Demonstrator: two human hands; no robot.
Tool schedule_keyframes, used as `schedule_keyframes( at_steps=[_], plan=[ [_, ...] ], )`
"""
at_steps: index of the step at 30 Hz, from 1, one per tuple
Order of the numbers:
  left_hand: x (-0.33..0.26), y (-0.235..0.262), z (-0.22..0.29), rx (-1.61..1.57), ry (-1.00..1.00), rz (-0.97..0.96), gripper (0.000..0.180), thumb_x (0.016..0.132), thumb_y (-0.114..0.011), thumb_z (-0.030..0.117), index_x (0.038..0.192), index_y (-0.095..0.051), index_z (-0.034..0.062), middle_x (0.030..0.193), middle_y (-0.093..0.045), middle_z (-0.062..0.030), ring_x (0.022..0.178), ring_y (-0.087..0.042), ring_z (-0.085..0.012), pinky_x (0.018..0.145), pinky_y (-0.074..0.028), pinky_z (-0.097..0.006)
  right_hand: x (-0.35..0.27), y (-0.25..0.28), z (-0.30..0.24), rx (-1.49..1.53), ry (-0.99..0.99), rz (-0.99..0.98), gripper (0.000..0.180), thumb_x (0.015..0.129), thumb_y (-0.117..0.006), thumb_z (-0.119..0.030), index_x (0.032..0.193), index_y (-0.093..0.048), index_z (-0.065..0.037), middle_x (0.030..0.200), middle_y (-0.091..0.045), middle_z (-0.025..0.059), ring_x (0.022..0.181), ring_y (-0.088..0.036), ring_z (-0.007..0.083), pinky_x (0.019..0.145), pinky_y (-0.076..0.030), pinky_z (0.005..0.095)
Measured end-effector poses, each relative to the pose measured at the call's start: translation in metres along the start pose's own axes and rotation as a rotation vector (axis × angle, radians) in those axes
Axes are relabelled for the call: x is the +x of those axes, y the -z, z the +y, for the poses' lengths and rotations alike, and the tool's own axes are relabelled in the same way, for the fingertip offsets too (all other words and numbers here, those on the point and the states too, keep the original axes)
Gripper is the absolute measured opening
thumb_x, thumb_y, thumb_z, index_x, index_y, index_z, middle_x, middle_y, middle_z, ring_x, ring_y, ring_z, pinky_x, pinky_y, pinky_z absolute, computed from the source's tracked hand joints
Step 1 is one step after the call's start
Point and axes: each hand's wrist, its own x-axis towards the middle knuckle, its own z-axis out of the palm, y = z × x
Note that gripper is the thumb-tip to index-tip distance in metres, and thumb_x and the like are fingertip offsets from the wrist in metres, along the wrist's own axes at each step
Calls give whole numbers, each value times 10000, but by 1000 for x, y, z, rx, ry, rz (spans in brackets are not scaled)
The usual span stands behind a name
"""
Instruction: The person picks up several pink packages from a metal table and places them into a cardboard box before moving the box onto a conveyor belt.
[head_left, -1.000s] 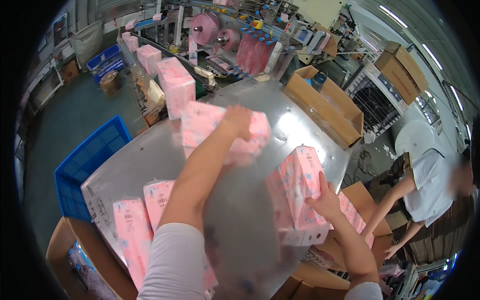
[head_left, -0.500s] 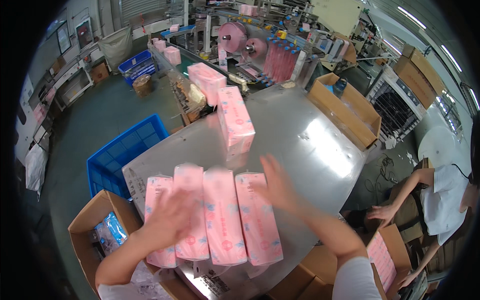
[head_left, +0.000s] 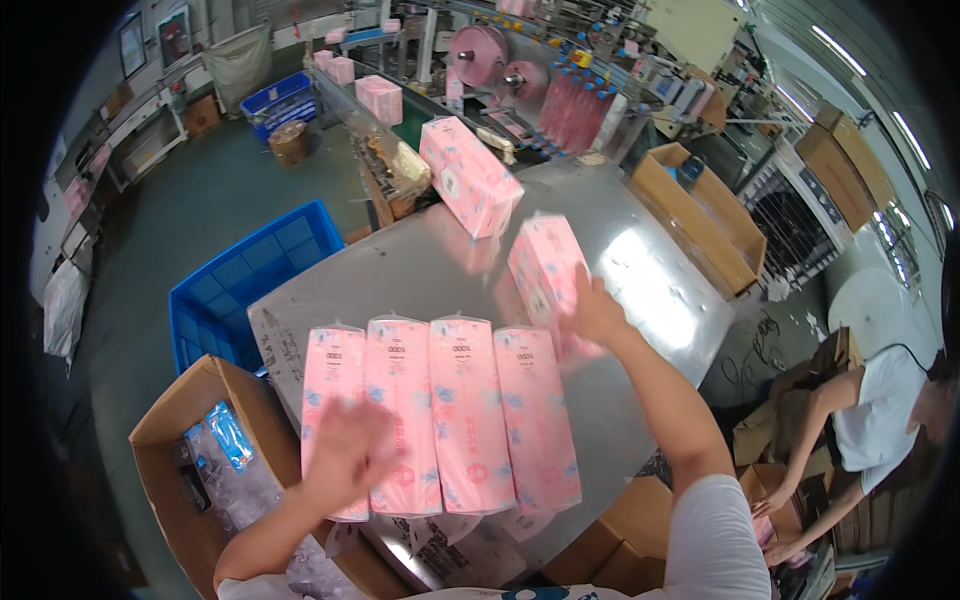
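Several pink wrapped packs (head_left: 470,410) lie side by side in a row on the steel table (head_left: 660,290). My left hand (head_left: 345,455) hovers open over the near end of the two leftmost packs, blurred by motion. My right hand (head_left: 592,312) grips the side of another pink pack (head_left: 545,268), which stands tilted on the table just behind the row. A further pink pack (head_left: 470,175) rests at the table's far edge, at the end of a conveyor (head_left: 385,120).
An open cardboard box (head_left: 190,470) holding plastic wrap stands at my lower left, with a blue crate (head_left: 245,275) behind it. A long open carton (head_left: 695,215) lies on the table's right side. Another person (head_left: 870,420) bends over boxes at right. More pink packs ride the conveyor.
My right hand has reached forward and taken hold of the tilted pack behind the row. My left hand has drawn back toward the row's near left end.
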Motion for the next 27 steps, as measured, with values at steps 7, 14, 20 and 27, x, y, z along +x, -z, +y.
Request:
schedule_keyframes(
  at_steps=[7,14,20,27],
  plan=[
    [-2,-16,-107,-1359,1063,-382,627,853,-593,334,1334,-369,0,1253,-527,-149,1097,-553,-244,940,-446,-378,-132,4,26,737,-238,-580,740,801,-626,-415,1335,-347,15,1214,-530,186,1107,-535,259,864,-483,390],
    [18,-46,-52,-1485,1017,-402,606,853,-565,397,1291,-425,1,1221,-549,-145,1080,-567,-230,910,-472,-374,-206,-37,102,1595,-471,-298,519,864,-537,-396,1185,-515,11,1074,-607,137,908,-623,210,771,-516,343],
    [55,-49,46,-1449,611,-418,567,816,-619,283,1254,-442,-32,1170,-566,-137,1033,-579,-225,868,-488,-356,-393,24,184,1621,-433,201,436,843,-591,-258,1147,-517,45,1021,-614,118,879,-622,205,763,-524,330],
    [45,-131,254,-1272,162,-1062,576,715,-705,45,1243,-479,2,1172,-567,-69,1060,-537,-161,883,-459,-312,-681,-18,247,1722,-729,555,672,626,-661,-7,1254,-426,31,1183,-553,134,1094,-546,266,969,-422,405]
  ],
)
